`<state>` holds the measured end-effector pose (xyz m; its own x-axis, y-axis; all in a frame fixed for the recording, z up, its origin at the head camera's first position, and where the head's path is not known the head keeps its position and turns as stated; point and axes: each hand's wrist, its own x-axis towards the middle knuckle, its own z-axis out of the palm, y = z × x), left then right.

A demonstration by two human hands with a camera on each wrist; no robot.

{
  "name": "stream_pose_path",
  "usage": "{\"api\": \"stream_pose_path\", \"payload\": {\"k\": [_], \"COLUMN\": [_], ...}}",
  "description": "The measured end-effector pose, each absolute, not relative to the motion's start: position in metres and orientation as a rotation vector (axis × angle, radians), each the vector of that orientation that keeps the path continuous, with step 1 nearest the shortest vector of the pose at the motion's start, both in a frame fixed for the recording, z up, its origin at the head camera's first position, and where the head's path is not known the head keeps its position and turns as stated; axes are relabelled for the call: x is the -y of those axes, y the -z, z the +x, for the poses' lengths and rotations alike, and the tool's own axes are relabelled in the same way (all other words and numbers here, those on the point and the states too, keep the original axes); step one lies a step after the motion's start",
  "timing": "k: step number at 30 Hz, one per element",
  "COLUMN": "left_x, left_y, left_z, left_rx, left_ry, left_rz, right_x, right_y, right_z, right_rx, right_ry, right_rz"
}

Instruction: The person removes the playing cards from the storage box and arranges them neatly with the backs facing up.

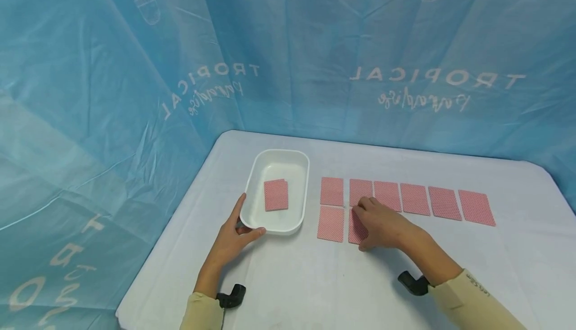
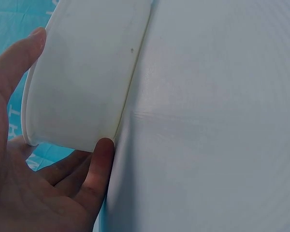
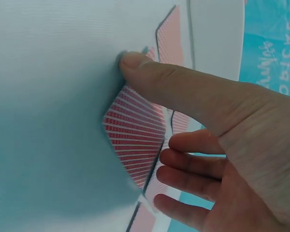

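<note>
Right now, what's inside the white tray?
Inside the white tray, red-patterned cards lie overlapping, backs up. The top one covers most beneath; their faces and exact number can't be seen.

The tray [image 1: 276,222] at the left fingers [image 1: 237,210] looks smooth, faintly glossy plastic; the card [image 1: 356,230] under the right fingers [image 1: 371,207], matt paper. Below them — smooth, matt table [image 1: 306,280]; beyond — creased cloth curtain [image 1: 315,105].

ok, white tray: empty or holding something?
Not empty: red-patterned cards lie in the white tray, with bare floor around them. An offset edge shows at least two; cannot tell the exact count.
</note>
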<state>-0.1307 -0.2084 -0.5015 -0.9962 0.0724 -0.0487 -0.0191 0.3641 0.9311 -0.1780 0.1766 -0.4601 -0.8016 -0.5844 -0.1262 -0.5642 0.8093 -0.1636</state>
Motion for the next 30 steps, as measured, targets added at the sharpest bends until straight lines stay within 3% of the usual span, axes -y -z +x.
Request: {"api": "stream_pose_path", "payload": {"k": [17,25,30], "left_x": [0.206,0.197,0.204], "left_y": [0.498,0.468,0.492], "left_z": [-0.13,-0.122,-0.127], "left_rx": [-2.525,-2.498,-2.528], "left_ry": [-1.718,-1.709,-1.729], "left_rz": [0.061,0.089,0.07], "right_x": [-0.168,-0.153,-0.139], "right_y": [0.443,0.435,0.426], "right_z": [-0.197,-0.206,-0.209], "right_rx": [-2.893,-2.813,-2.753], "right_ry": [0.287,0.459,0.529], "right_rz": [-1.005,-0.942,-0.963]}}
